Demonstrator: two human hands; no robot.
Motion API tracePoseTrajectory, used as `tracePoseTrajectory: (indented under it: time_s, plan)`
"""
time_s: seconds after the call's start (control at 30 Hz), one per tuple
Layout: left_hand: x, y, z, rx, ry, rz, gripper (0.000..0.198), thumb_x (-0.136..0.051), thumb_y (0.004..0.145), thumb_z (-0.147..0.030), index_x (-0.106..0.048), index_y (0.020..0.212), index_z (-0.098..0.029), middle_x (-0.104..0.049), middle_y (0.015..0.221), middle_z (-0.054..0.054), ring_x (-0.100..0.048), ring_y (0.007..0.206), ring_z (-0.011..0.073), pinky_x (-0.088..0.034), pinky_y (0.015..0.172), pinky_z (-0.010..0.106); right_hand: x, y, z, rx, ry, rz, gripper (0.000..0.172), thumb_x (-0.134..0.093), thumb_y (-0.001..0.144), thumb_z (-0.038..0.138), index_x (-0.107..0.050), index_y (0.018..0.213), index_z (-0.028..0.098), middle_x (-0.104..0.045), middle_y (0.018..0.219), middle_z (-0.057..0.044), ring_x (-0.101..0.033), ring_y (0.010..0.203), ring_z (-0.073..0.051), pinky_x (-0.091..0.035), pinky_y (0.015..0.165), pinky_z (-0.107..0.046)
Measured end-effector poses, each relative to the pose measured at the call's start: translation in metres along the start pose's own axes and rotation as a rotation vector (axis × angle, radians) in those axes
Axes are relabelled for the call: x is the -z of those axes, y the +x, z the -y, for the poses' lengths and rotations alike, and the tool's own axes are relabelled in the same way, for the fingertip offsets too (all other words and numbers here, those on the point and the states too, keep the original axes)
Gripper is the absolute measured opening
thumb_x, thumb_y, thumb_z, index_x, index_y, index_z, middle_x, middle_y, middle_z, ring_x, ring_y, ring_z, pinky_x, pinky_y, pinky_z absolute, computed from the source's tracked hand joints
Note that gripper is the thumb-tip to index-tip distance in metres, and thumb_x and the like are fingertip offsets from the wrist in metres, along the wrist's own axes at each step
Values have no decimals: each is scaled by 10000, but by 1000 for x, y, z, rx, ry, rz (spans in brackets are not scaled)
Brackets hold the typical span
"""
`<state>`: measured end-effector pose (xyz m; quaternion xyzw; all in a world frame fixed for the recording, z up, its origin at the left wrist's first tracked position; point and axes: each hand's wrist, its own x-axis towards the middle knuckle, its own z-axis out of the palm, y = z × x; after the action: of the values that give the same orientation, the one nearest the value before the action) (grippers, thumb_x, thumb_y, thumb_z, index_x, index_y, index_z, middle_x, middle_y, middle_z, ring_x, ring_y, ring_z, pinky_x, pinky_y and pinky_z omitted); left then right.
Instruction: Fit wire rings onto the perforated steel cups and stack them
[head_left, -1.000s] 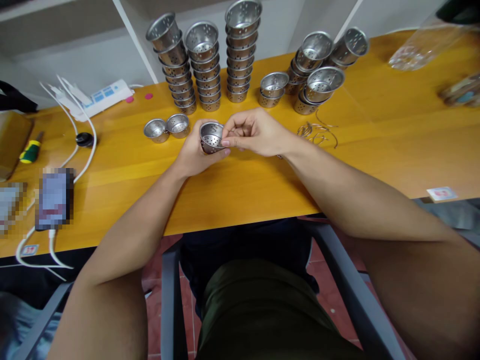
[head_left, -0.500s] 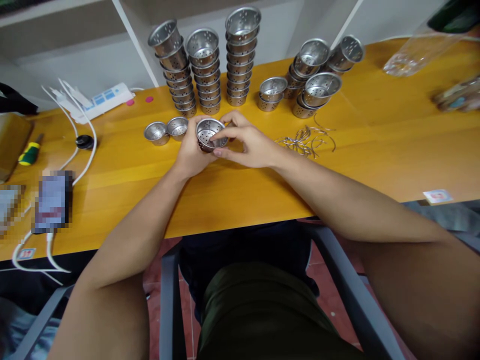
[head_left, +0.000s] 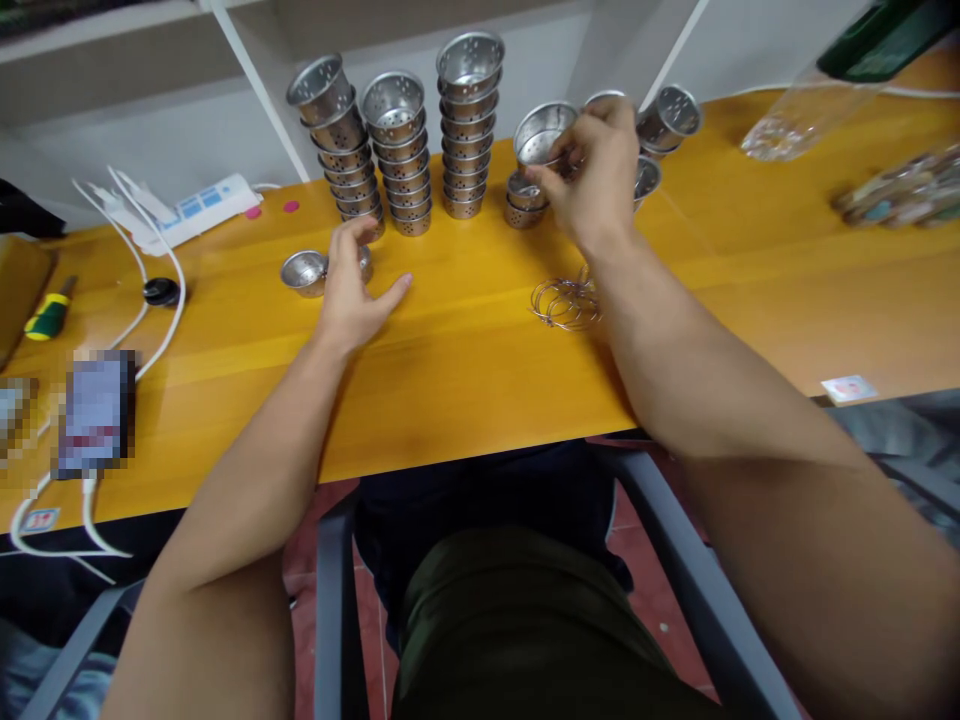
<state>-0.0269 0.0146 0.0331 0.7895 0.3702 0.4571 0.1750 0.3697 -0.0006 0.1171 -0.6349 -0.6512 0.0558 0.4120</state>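
Observation:
My right hand (head_left: pixel 600 175) grips the rim of a perforated metal cup (head_left: pixel 545 135), fingers and thumb closed on its right side. The cup is just above a short stack of similar cups (head_left: pixel 525 205); I cannot tell whether they touch. My left hand (head_left: pixel 352 285) hovers over the table with thumb and fingers apart, holding nothing. Beside it sits a small metal cup (head_left: pixel 304 272), and another cup (head_left: pixel 365 263) is partly hidden behind the hand. A tangle of thin wire rings (head_left: pixel 566 303) lies below my right wrist.
Three tall cup stacks (head_left: pixel 395 150) stand along the back. More cups (head_left: pixel 671 120) are behind my right hand. A clear plastic bottle (head_left: pixel 787 120) lies at the back right. At left are a power strip (head_left: pixel 202 210), white cables, a screwdriver (head_left: pixel 49 315) and a phone (head_left: pixel 97 410).
My right hand has carried the metal cup from between both hands to the back right, above the short stack. My left hand has let go of it and opened.

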Motion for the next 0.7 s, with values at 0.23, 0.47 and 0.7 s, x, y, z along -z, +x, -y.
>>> tracePoseTrajectory:
  time_s: [0.23, 0.47, 0.7]
  plan:
    - [1, -1, 15, -28, 52, 11, 753, -1114, 936, -560, -743, 1559, -358, -659, 1815, 182, -596, 1811, 532, -365, 1632, 883, -20, 5, -5, -140, -75, 98, 200, -928, 1223, 195, -883, 1397, 109, -732, 1742, -282, -647, 1363, -289, -460, 1301, -388]
    - [2, -1, 17, 20, 55, 25, 784, -1136, 875, -550, -744, 1526, -359, -658, 1832, 190, -562, 1842, 566, -386, 1611, 892, -9, -3, 13, -166, -137, 190, 473, -806, 1304, 334, -783, 1680, 49, -630, 1869, -344, -604, 1643, -395, -414, 1455, -439]
    - [13, -3, 22, -39, 160, -66, 583, -1048, 983, -623, -799, 1365, -259, -769, 1724, 181, -161, 2080, 446, -148, 1600, 863, 33, -23, 53, 20, -188, 135, 366, -664, 1266, 121, -839, 1583, 71, -743, 1758, -341, -736, 1595, -402, -525, 1424, -455]
